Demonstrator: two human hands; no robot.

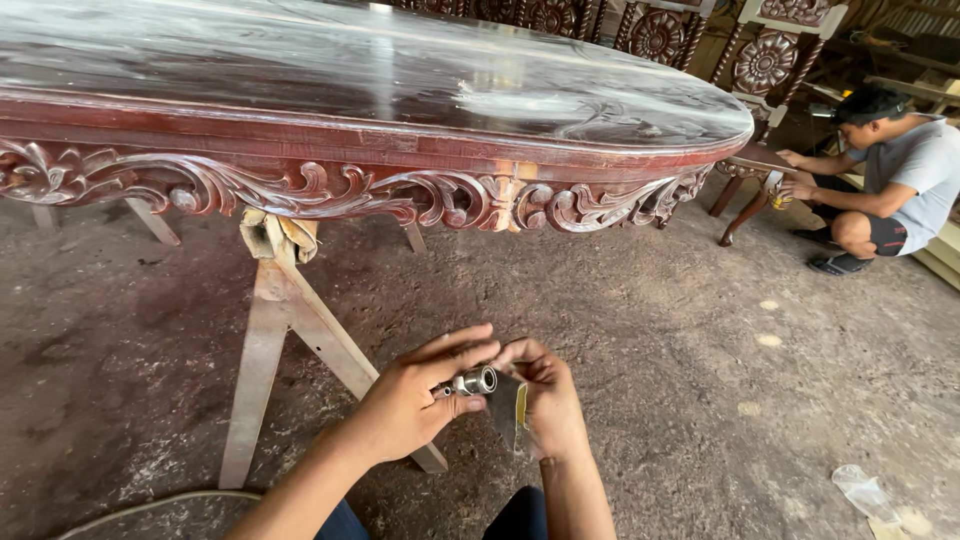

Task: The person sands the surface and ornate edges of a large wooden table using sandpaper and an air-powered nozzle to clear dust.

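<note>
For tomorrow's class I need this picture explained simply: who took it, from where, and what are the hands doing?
The camera sits on a person's head and looks down at their own two bare hands. The left hand pinches a small metal fitting between thumb and fingers. The right hand holds a folded sheet, grey with a yellow edge, right beside it. Ahead stands a glossy carved table resting on a trestle over the dirt floor. At the right, another person crouches, working on a carved chair. A hose lies lower left.
</note>
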